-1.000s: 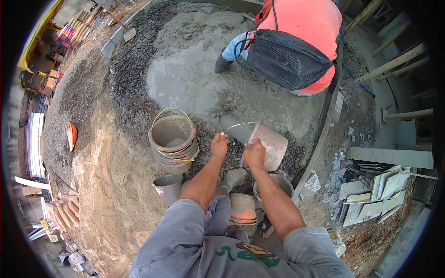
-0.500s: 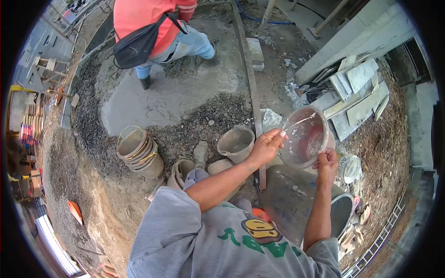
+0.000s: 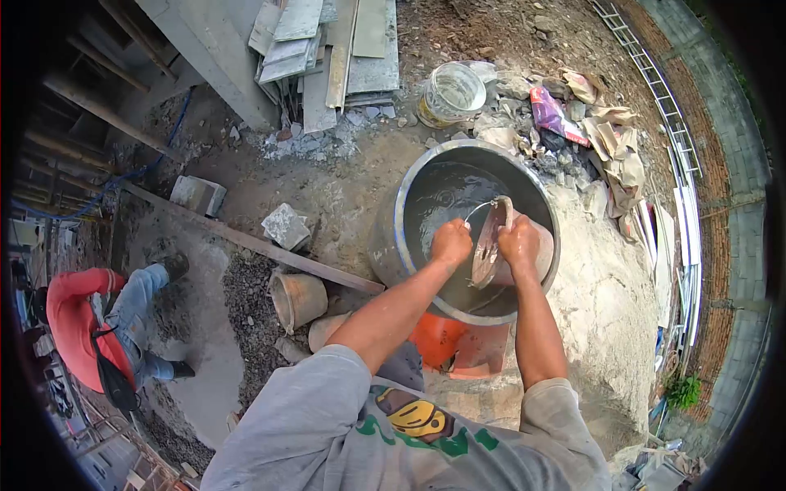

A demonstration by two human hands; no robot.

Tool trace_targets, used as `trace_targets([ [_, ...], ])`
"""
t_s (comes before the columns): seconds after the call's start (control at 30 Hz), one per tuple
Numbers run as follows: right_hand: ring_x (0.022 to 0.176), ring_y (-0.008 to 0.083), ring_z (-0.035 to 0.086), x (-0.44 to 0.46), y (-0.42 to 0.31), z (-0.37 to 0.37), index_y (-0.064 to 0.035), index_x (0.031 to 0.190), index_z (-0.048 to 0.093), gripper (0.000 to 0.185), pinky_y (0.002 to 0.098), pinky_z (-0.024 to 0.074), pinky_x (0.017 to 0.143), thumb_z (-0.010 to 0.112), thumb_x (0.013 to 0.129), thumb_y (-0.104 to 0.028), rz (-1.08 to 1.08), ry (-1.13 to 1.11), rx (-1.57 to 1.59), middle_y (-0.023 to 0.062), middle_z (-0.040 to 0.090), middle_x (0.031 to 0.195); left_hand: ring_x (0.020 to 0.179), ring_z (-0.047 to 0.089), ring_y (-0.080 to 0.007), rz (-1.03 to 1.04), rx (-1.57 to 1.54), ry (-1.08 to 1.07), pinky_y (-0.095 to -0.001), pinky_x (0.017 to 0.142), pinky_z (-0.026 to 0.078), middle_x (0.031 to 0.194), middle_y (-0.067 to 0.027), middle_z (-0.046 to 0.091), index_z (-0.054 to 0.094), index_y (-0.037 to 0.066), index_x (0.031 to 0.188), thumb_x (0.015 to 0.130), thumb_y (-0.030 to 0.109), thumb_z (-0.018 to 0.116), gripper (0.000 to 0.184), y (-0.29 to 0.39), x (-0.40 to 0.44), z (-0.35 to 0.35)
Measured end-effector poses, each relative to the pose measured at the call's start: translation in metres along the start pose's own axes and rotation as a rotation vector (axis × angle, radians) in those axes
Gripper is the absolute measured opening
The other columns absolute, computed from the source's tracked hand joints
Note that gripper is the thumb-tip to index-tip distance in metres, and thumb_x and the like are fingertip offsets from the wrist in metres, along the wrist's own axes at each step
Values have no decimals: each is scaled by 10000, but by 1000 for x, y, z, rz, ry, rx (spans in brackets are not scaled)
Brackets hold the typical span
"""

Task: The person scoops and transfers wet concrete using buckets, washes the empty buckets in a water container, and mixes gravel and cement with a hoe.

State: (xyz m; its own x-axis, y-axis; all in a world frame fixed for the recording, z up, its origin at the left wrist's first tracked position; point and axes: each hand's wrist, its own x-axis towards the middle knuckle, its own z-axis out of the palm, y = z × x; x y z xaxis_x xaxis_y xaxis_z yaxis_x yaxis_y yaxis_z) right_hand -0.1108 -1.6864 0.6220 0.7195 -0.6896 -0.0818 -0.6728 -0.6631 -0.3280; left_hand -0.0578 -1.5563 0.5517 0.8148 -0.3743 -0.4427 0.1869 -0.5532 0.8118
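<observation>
Left to right: the left hand is closed on the wire handle; the drum, right of the frame's centre, contains water; over its opening the bucket is tipped sideways, mouth left, base right, long axis roughly across the frame; the right hand grips its rim. The work appears midway: bucket at the drum, not set down; its contents cannot be told.

The scuffed bucket looks matt plastic, the water glossy, the shirt matt cloth, the plank rough wood and the sacks crumpled paper.
</observation>
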Motion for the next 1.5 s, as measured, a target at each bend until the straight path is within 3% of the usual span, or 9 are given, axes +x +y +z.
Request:
trace_targets([
  [0.17,924,385,629,27,26,110,11,1020,513,355,455,499,808,660,770,-194,208,-159,-38,239,631,969,1035,598,-353,-494,221,53,-430,867,486,1126,-166,611,622,85,1061,911,255,469,274,-31,68,58],
  [0.33,962,404,611,29,36,181,0,1065,476,404,451,480,850,652,769,-212,308,-277,19,262,628,1000,1093,568,-365,-788,18,218,-417,918,458,1157,-211,593,629,47,1089,855,284,528,348,-68,96,73],
  [0.53,1048,383,581,32,95,217,-9,1173,453,443,434,467,904,579,780,-170,557,-302,-43,253,565,1160,1173,512,-342,-450,222,-314,-410,976,404,1210,-214,562,637,11,1082,864,426,504,488,-96,109,89],
  [0.9,799,303,617,22,136,155,-31,1050,554,289,401,532,663,544,816,-201,764,-677,358,161,607,961,963,596,-417,87,230,-353,-474,866,444,969,-268,631,661,-51,925,875,400,497,483,49,23,69],
  [1.03,681,267,636,-13,110,52,-45,990,593,236,395,563,550,539,828,-207,653,-636,531,120,630,863,882,612,-436,323,172,-318,-490,818,459,867,-292,630,655,-73,846,867,370,507,467,121,-37,26],
  [1.1,484,172,547,-17,123,15,-37,985,578,223,296,505,374,546,834,-197,514,-586,622,50,559,686,859,616,-433,453,65,-156,-499,797,461,829,-295,628,647,-79,788,855,356,516,459,144,-62,-5],
  [1.13,441,174,523,-24,113,-14,-19,980,577,207,291,494,360,543,832,-161,426,-520,677,47,542,648,871,609,-436,482,15,-291,-499,797,457,817,-294,625,637,-80,800,844,342,522,439,162,-72,-32],
  [1.33,381,88,447,-39,31,-163,-6,965,548,271,206,404,319,589,855,-251,0,-339,699,11,502,615,757,640,-411,709,-282,-119,-467,746,490,725,-266,625,630,-67,831,781,276,561,353,220,-161,-168],
  [1.5,358,70,428,-59,-69,-197,6,983,543,254,205,403,313,589,855,-209,-223,-342,676,11,498,592,779,652,-389,799,-403,87,-441,741,506,715,-270,625,629,-82,811,747,238,567,333,199,-224,-247],
])
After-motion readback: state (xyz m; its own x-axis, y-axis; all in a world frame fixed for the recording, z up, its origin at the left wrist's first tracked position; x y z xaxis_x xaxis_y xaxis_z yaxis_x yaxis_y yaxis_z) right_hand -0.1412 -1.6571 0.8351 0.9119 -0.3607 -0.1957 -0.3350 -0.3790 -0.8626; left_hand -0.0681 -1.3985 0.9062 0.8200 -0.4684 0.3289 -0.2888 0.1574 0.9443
